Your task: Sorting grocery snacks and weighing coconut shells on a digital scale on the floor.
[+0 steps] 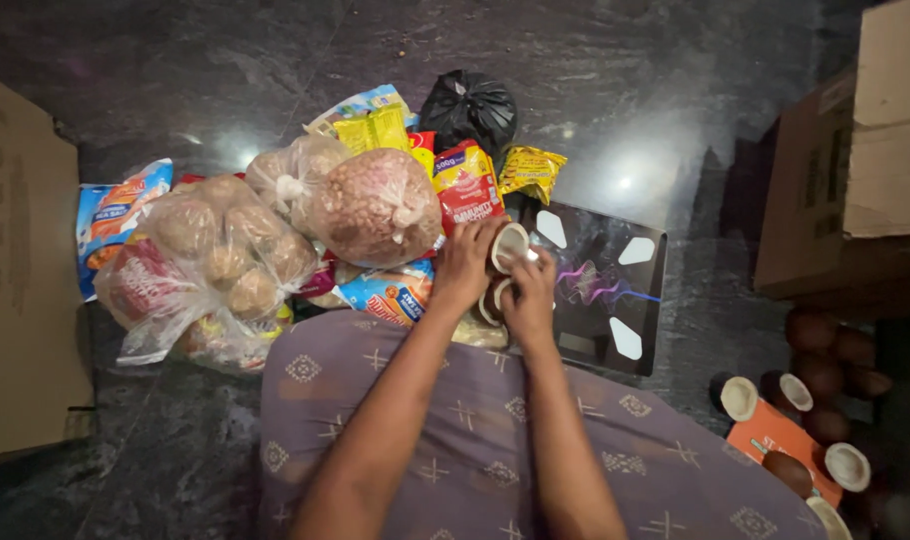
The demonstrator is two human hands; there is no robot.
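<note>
A dark polished stone floor (pixel 225 60) carried everything. Just left of the hands lay clear bags of groceries (pixel 375 205) and bright packets (pixel 465 180); just right, a black flat scale (pixel 605 285). Well right sat halved coconuts (pixel 815 440) and a cardboard box (pixel 855 170).

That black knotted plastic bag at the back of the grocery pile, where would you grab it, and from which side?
Probably by the gathered knot at the top of the black bag, coming from above and from the far side. The bag is soft and bulging, so its body offers no firm edge, while the bunched neck is narrow enough to close fingers around. Yellow and red packets crowd its near side, and the dark floor behind it is open.
</note>
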